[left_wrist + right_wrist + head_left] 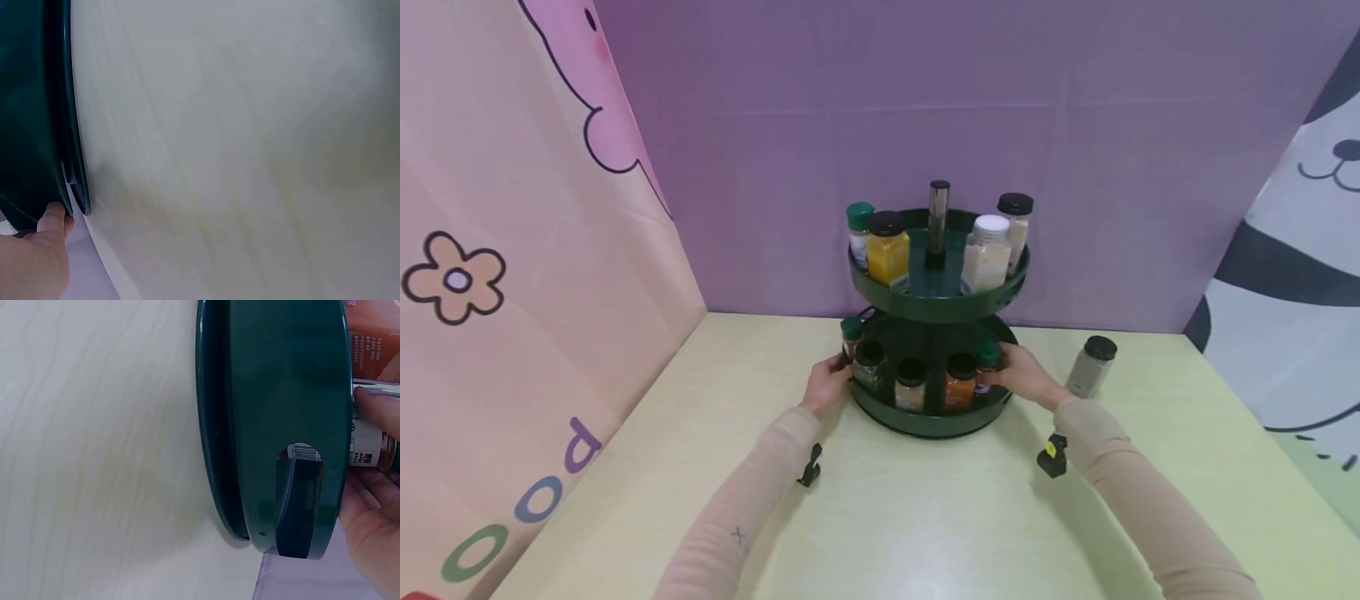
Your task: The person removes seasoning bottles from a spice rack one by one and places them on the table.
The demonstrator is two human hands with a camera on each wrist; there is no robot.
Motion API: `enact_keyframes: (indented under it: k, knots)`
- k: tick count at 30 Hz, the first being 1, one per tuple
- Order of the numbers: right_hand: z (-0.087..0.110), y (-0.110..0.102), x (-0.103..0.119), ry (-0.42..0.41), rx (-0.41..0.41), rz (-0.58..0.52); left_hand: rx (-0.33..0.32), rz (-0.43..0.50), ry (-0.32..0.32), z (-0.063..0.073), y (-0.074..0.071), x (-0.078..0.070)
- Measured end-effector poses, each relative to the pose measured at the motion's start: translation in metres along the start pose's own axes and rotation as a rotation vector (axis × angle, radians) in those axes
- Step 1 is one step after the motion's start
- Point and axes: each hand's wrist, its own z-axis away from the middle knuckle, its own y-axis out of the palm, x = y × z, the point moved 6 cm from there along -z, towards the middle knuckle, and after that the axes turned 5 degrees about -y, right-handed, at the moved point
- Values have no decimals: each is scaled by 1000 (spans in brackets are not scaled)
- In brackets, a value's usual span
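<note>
Purple cloth [831,83] backs the gripped jar [365,440], whose print only right wrist shows.

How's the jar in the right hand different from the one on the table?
The held jar is green-lidded; the table jar is black-lidded. The held jar is inside the lower tray, gripped by the right hand; the table jar is on the table, in neither hand. Both are lidded jars.
</note>
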Motion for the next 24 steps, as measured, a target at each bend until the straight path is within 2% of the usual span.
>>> enact_keyframes:
  k: [11,18,24]
  knots:
    - [0,-8,2,4,-19,-7,-4,-24,4,0,0,1]
    - [0,-16,8,-44,-21,1,3,-29,16,1,0,1]
    - [2,-22,10,-39,-26,14,4,-21,4,1,1,0]
